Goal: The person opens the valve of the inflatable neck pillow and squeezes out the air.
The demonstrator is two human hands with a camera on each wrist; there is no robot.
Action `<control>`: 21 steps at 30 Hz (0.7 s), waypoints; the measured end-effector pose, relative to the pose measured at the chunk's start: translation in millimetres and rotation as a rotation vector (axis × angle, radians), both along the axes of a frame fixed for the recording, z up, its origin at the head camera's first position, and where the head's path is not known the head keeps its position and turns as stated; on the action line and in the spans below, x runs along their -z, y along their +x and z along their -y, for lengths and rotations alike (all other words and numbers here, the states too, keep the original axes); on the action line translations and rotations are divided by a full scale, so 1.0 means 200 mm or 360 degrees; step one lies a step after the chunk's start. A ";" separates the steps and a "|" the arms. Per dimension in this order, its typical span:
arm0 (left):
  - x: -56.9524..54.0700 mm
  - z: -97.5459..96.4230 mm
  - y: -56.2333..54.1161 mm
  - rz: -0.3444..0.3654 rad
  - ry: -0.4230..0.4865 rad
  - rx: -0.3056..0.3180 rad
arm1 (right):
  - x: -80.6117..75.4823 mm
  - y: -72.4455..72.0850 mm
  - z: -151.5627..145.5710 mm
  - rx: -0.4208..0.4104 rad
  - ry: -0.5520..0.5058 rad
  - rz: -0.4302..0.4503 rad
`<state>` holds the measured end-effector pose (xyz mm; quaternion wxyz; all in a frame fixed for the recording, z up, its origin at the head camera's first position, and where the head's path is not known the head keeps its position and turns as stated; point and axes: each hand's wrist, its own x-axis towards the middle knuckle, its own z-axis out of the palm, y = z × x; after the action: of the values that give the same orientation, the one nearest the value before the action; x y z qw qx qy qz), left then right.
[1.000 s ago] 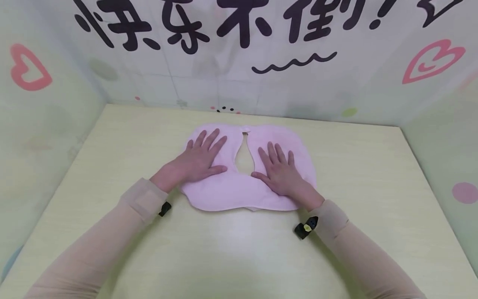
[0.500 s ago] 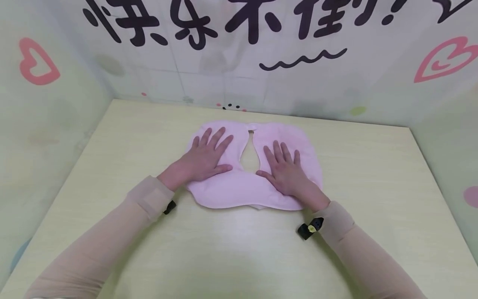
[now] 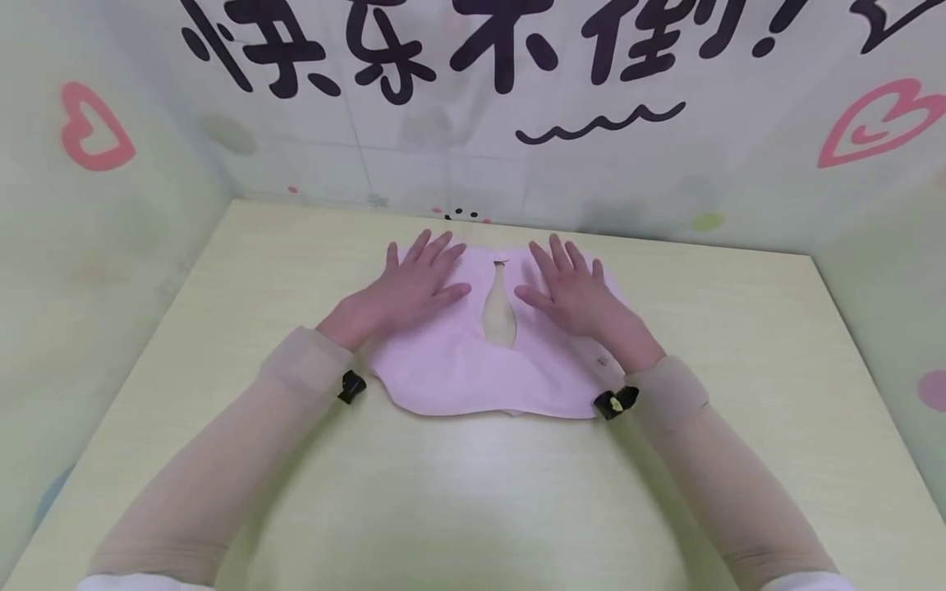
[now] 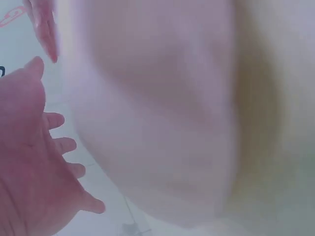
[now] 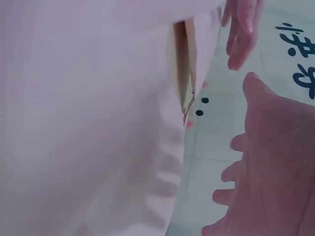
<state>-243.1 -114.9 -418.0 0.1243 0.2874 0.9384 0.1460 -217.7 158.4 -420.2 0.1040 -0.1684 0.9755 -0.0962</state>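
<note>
A pink bib [image 3: 458, 382] lies spread on the table, its teardrop neck opening in the middle and a small closure tab [image 3: 502, 260] at the far edge. Over its left part hovers my left hand [image 3: 408, 287], fingers straight and spread, palm down. My right hand [image 3: 580, 297] is likewise spread above the right part. Both wrist views show a gap between palm and cloth: the left palm [image 4: 29, 162] and right palm [image 5: 275, 162] are off the bib. Parts of the bib's sides are hidden under the hands.
The bib rests on a pale wooden table [image 3: 443, 509]. Behind it stands a printed white wall [image 3: 414, 164] with large dark characters, and side panels with pink hearts flank the table. Black wrist cameras [image 3: 616, 403] hang close over the bib's near corners.
Both hands have lifted off the bib, where they lay flat, and shifted toward its far edge. The bib stays in place on the table. The head view has shifted slightly.
</note>
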 end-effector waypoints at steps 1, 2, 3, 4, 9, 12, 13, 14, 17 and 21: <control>-0.01 -0.02 -0.01 -0.0027 -0.0003 0.0005 | 0.00 -0.02 0.01 0.0009 -0.0014 -0.0011; -0.01 -0.03 -0.03 -0.0048 -0.0016 0.0014 | 0.00 -0.04 0.02 0.0004 0.0002 -0.0004; -0.01 -0.05 -0.04 -0.0058 -0.0031 0.0029 | 0.01 -0.05 0.03 -0.0009 0.0023 0.0024; -0.01 -0.06 -0.05 -0.0056 -0.0044 0.0042 | 0.03 -0.05 0.04 -0.0021 0.0044 0.0063; 0.03 -0.11 -0.09 0.0069 -0.0171 0.0070 | 0.11 -0.04 0.11 -0.0066 0.0131 0.0249; 0.05 -0.12 -0.09 0.0128 -0.0227 0.0042 | 0.12 -0.03 0.13 -0.0049 0.0145 0.0264; 0.05 -0.12 -0.09 0.0126 -0.0246 0.0036 | 0.12 -0.03 0.13 -0.0041 0.0154 0.0267; 0.05 -0.13 -0.09 0.0118 -0.0251 0.0033 | 0.12 -0.03 0.13 -0.0032 0.0159 0.0273; 0.06 -0.13 -0.10 0.0097 -0.0255 0.0037 | 0.14 -0.04 0.13 -0.0012 0.0168 0.0295; 0.06 -0.14 -0.11 0.0071 -0.0256 0.0048 | 0.15 -0.05 0.13 0.0001 0.0172 0.0300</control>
<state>-265.8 -87.8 -429.5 0.1700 0.2874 0.9397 0.0745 -227.5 132.5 -449.4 0.2042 -0.1524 0.9652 -0.0590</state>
